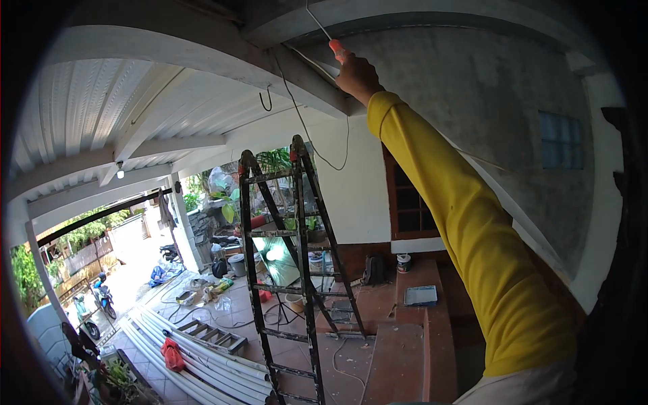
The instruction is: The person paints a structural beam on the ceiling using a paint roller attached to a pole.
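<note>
My right hand (359, 75), in a yellow sleeve, is raised high and closed around the orange handle of what looks like a paint roller (339, 51). From the handle a thin metal rod (318, 21) runs up to the left, bends, and leaves the view at the top; its head is out of sight. Close by the hand is a concrete beam (297, 74) under the ceiling. A loose wire (302, 125) hangs from it in a loop. My left hand does not show.
A paint-spattered stepladder (302, 270) stands ahead. White pipes (196, 358) with a red bag (173, 354) lie at lower left. A paint tray (420, 295) and a bucket (403, 263) sit on the reddish ledge. A bright work lamp (275, 254) shines behind the ladder.
</note>
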Available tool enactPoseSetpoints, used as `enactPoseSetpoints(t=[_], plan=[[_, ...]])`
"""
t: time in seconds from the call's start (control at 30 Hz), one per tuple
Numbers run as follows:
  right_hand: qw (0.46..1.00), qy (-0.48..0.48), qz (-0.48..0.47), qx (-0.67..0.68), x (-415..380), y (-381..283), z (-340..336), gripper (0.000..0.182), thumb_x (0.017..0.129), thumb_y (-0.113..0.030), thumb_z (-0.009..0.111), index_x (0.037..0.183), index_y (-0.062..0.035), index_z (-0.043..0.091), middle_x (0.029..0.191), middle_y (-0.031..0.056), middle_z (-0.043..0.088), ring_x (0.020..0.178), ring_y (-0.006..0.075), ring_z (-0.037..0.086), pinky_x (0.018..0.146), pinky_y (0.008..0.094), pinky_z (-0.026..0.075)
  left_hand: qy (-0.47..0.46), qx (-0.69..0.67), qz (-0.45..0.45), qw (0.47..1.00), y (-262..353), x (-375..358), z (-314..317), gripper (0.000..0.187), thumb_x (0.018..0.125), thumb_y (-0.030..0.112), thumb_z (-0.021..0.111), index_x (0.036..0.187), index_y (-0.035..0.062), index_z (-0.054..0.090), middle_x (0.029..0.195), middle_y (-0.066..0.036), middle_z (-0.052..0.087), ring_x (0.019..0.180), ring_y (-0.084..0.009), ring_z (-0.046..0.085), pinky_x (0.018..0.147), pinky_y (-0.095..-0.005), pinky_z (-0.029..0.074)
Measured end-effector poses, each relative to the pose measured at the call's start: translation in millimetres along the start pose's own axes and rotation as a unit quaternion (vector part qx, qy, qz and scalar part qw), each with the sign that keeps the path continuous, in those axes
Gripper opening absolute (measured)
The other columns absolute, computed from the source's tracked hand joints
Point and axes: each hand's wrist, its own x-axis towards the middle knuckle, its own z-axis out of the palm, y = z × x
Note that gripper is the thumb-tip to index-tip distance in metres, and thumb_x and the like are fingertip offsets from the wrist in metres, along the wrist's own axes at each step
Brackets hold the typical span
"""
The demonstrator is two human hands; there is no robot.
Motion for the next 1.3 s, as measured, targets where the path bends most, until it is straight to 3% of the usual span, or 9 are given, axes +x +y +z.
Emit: enactPoseSetpoints(t=[0.13,0.33,0.5,0.6,0.7,0.9,1.1,1.2,1.3], plan=[[1.000,0.000,0.002,0.022,35.2,-28.1,-5.8,0.041,0.083,-0.013,0.054,0.124,-0.0110,0.056,0.113,0.0158,0.066,0.106,0.0347,0.063,0.092,0.0413,0.050,0.007,0.000,-0.001,1.000,6.6,4.7,-2.1,0.042,0.087,0.020,0.068,0.123,0.0018,0.057,0.122,-0.017,0.058,0.111,-0.0232,0.053,0.095,-0.0357,0.043],[0.999,0.022,-0.018,0.035,-3.1,-1.4,-12.6,0.044,0.082,-0.012,0.054,0.126,-0.0120,0.054,0.109,0.0176,0.067,0.101,0.0363,0.064,0.089,0.0434,0.051,0.005,-0.003,0.000,1.000,7.6,6.3,-3.8,0.042,0.087,0.020,0.068,0.123,0.0018,0.057,0.122,-0.017,0.058,0.112,-0.0232,0.053,0.095,-0.0357,0.043],[0.998,0.006,-0.030,-0.060,-53.7,44.1,-32.4,0.036,0.085,-0.015,0.055,0.117,-0.0006,0.052,0.092,0.0238,0.067,0.087,0.0394,0.066,0.079,0.0472,0.053,-0.002,-0.002,0.005,1.000,12.1,6.6,-5.8,0.042,0.087,0.020,0.068,0.124,0.0018,0.056,0.122,-0.017,0.058,0.112,-0.0233,0.053,0.096,-0.0357,0.043],[0.996,0.000,-0.042,-0.078,-63.3,57.9,-40.4,0.034,0.086,-0.016,0.055,0.114,0.0026,0.051,0.091,0.0260,0.066,0.087,0.0401,0.066,0.078,0.0472,0.053,-0.004,-0.002,0.009,1.000,12.5,7.6,-6.7,0.042,0.087,0.020,0.068,0.124,0.0018,0.056,0.122,-0.017,0.058,0.112,-0.0233,0.053,0.096,-0.0357,0.042],[0.997,-0.016,-0.013,-0.076,-48.7,56.9,-35.6,0.035,0.085,-0.015,0.054,0.116,0.0003,0.051,0.095,0.0251,0.066,0.090,0.0401,0.065,0.080,0.0477,0.053,-0.004,-0.002,0.011,1.000,12.8,7.9,-6.7,0.042,0.087,0.019,0.068,0.124,0.0017,0.056,0.122,-0.017,0.058,0.112,-0.0233,0.053,0.096,-0.0358,0.042],[0.996,0.028,-0.084,-0.033,27.5,21.2,-5.9,0.034,0.084,-0.016,0.054,0.115,-0.0046,0.060,0.104,0.0197,0.068,0.096,0.0368,0.066,0.085,0.0444,0.052,0.009,-0.001,0.005,1.000,13.4,8.3,-12.5,0.042,0.087,0.019,0.068,0.124,0.0017,0.056,0.123,-0.017,0.058,0.113,-0.0234,0.052,0.096,-0.0358,0.042],[0.998,0.031,-0.031,-0.041,82.4,-28.9,23.9,0.029,0.085,-0.018,0.053,0.109,-0.0081,0.066,0.104,0.0172,0.069,0.099,0.0354,0.065,0.087,0.0423,0.052,0.025,-0.004,-0.001,1.000,15.6,6.4,-16.7,0.042,0.087,0.019,0.068,0.124,0.0017,0.056,0.123,-0.017,0.058,0.113,-0.0234,0.052,0.096,-0.0358,0.042],[0.998,0.041,-0.041,-0.004,54.5,-25.8,22.4,0.031,0.086,-0.017,0.052,0.113,-0.0070,0.064,0.109,0.0166,0.067,0.099,0.0347,0.066,0.087,0.0425,0.052,0.026,-0.002,0.003,1.000,16.4,4.7,-18.7,0.043,0.087,0.019,0.068,0.124,0.0017,0.056,0.123,-0.017,0.058,0.113,-0.0234,0.052,0.097,-0.0358,0.042],[0.999,0.014,-0.030,-0.007,-3.4,-11.7,17.9,0.038,0.086,-0.014,0.052,0.122,-0.0033,0.053,0.105,0.0240,0.065,0.093,0.0391,0.066,0.083,0.0465,0.053,0.028,-0.002,0.008,1.000,16.0,3.6,-22.5,0.043,0.087,0.019,0.068,0.124,0.0016,0.056,0.123,-0.017,0.058,0.113,-0.0234,0.052,0.097,-0.0359,0.042]])
